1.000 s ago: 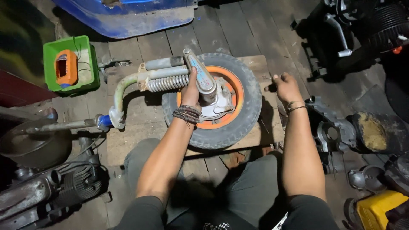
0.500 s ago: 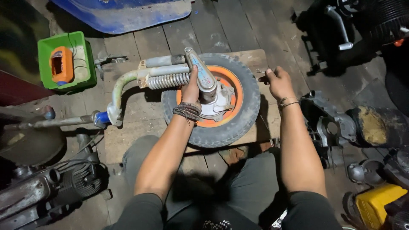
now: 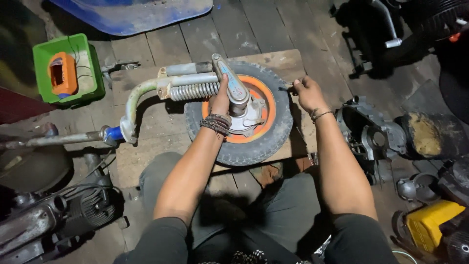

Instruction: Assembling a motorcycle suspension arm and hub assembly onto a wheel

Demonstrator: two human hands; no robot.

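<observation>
the left hand (image 3: 221,100) is closed around the grey metal arm (image 3: 234,85) that lies across the hub of a small wheel (image 3: 244,115), fingers wrapped round the arm's lower part, with dark beaded bands at the wrist. the wheel lies flat on a wooden board (image 3: 146,122) set on the plank floor, its black tyre (image 3: 254,151) ringing an orange rim (image 3: 266,105) and a pale metal hub plate. the arm belongs to a fork assembly running off to the left: a coil spring (image 3: 194,91) just beside the hand, a grey tube above it, and a curved pale-green pipe (image 3: 134,100) that bends down to a blue collar (image 3: 113,133).

the right hand (image 3: 305,93) is curled shut at the tyre's right edge, pinching a thin dark tool (image 3: 288,88) (too small to tell what kind) whose tip points at the tyre wall. a thin bracelet sits on that wrist.

round about: a green box (image 3: 68,71) with an orange part inside stands well apart at upper left, a blue panel (image 3: 137,14) lies at the top, a dark engine casing (image 3: 371,134) sits near the right forearm, a yellow object (image 3: 430,222) at lower right, and more engine parts (image 3: 58,215) at lower left.
</observation>
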